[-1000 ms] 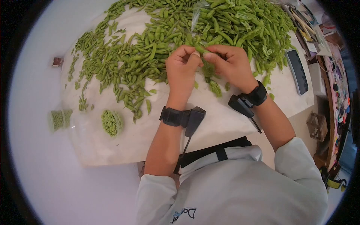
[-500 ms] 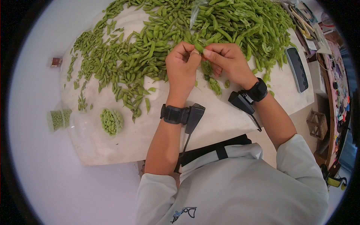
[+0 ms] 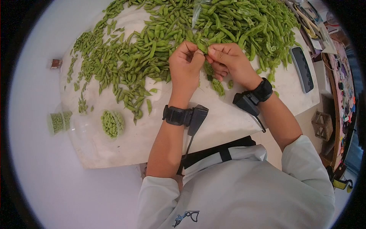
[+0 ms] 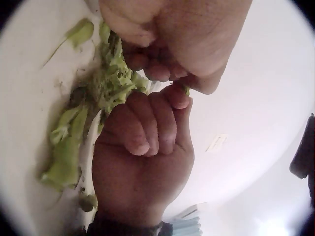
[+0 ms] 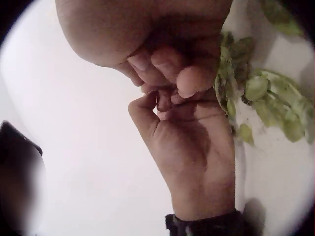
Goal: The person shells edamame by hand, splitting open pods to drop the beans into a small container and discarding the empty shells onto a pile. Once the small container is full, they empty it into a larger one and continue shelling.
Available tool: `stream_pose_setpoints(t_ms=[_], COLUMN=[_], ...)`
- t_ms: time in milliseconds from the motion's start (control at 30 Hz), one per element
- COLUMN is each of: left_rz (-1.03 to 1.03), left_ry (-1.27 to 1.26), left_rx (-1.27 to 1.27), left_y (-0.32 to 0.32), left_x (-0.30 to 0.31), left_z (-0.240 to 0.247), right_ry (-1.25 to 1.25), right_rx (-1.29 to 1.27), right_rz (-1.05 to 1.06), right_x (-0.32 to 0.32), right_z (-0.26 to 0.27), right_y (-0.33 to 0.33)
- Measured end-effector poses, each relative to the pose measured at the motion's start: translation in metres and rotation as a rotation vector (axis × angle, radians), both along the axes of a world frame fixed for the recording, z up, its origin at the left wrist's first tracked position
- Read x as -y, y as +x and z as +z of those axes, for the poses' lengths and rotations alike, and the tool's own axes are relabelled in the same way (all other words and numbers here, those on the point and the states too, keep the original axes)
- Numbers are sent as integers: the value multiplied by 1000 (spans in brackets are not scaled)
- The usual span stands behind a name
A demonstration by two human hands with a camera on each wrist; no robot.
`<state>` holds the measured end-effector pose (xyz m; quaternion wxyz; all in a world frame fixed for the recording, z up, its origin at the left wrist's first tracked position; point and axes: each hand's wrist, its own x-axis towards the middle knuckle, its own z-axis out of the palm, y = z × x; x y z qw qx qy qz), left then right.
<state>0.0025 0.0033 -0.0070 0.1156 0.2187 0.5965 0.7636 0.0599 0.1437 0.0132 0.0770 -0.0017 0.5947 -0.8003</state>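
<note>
In the head view a green edamame pod [image 3: 202, 47] is held between the two hands, in front of the pile. My left hand [image 3: 185, 65] pinches its left end between thumb and curled forefinger. At the other end are the thumb and forefinger of my right hand [image 3: 236, 63], pinching, with the remaining fingers curled under. Both wrist views show the fingertips meeting, and the pod mostly hidden behind them. Below the hands lie split pods [image 3: 218, 87] on the pale tabletop [image 3: 213, 114]. Beyond them spreads a large heap of edamame pods [image 3: 164, 34].
Shelled beans fill a clear tub [image 3: 110, 124] at the left, and a second tub [image 3: 59, 122] stands farther left. A phone [image 3: 302, 70] lies near the right edge. Clear plastic [image 3: 196, 15] sits on the heap. A wooden crate [image 3: 322, 126] is off the table's right side.
The right hand's fingers have shifted slightly along the pod, and its lower fingers show more below. The left hand keeps its pinch almost in place.
</note>
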Motion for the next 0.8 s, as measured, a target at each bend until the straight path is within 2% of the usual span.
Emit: stream_pose_setpoints(t_ms=[67, 267, 467, 567, 667, 800], left_rz=[5, -4, -58, -10, 24, -12], left_ry=[10, -26, 125, 114, 135, 217], left_rx=[3, -38, 55, 133, 99, 175], left_y=[1, 3, 5, 5, -7, -4], left_x=[0, 1, 0, 0, 8, 5], left_z=[2, 7, 7, 12, 5, 9], right_ry=[-64, -418, -650, -191, 17, 12], right_rx=[41, 143, 208, 109, -15, -64], right_rz=[-2, 170, 270, 29, -38, -68], right_x=[1, -6, -10, 0, -1, -3], right_z=[3, 2, 1, 12, 13, 5], right_y=[1, 0, 1, 3, 1, -1])
